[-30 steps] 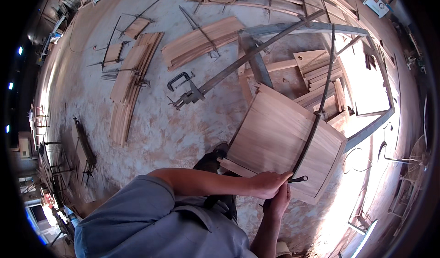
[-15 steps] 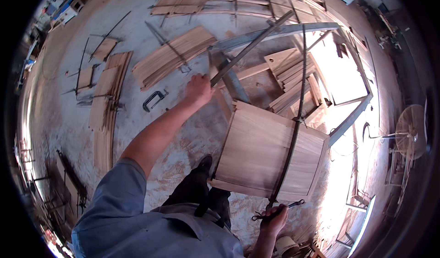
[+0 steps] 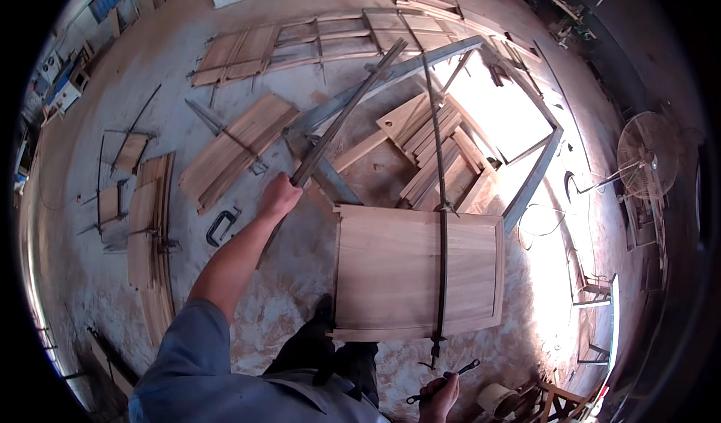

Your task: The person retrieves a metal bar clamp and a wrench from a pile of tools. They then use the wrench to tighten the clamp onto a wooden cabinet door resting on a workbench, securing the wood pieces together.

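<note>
While the fingers of the left hand (image 3: 279,195) are wrapped shut around a long dark bar (image 3: 342,119), the bar is held slanting up and away from the body, its far end crossing a grey metal frame (image 3: 526,190) on the floor. The right hand (image 3: 439,395), low at the edge of the view, is closed around the handle of a long clamp (image 3: 441,273), a small dark crank sticking out beside the fingers. That clamp is laid lengthwise across a wooden panel (image 3: 398,273), which lies flat on the dusty floor just ahead of the feet, its near end overhanging the panel's near edge.

Beyond the panel, loose boards (image 3: 439,160) are stacked inside the frame; to the left, a bundle of planks (image 3: 236,149) and a C-clamp (image 3: 221,226) lie on the floor, well apart from the panel. A fan (image 3: 647,156) stands at the right.

For the bar to be handled well, it would best be gripped nearer its balance point so that the far end is not dragged over the frame, and it should be kept from striking the panel's face. The clamp is judged better kept square to the panel edges, so that pressure is spread evenly.
</note>
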The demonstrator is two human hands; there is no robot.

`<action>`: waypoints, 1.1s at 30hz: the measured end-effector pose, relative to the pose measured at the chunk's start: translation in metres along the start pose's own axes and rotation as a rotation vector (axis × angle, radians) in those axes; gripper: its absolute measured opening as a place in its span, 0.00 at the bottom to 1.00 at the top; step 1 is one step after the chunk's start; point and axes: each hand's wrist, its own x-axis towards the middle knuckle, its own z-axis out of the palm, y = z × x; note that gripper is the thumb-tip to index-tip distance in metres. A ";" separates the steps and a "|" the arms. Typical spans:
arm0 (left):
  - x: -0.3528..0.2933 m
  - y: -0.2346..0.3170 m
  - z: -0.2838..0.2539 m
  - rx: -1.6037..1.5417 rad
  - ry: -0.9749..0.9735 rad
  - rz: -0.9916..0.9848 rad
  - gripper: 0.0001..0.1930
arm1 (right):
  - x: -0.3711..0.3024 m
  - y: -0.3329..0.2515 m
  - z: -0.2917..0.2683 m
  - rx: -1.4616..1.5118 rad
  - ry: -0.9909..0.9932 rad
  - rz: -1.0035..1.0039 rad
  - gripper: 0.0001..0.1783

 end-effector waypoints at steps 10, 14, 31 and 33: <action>-0.009 -0.020 -0.031 -0.213 0.104 0.091 0.18 | 0.011 0.006 -0.029 0.041 -0.109 0.019 0.14; -0.070 -0.018 -0.078 -0.402 0.068 0.094 0.16 | 0.027 0.003 -0.037 -0.015 -0.206 0.048 0.12; -0.403 -0.038 -0.058 -0.601 0.133 -0.022 0.12 | 0.000 -0.089 -0.059 -0.604 -0.758 -0.366 0.13; -0.444 -0.046 -0.038 -0.706 0.111 -0.049 0.08 | -0.010 -0.106 -0.056 -0.702 -0.820 -0.548 0.11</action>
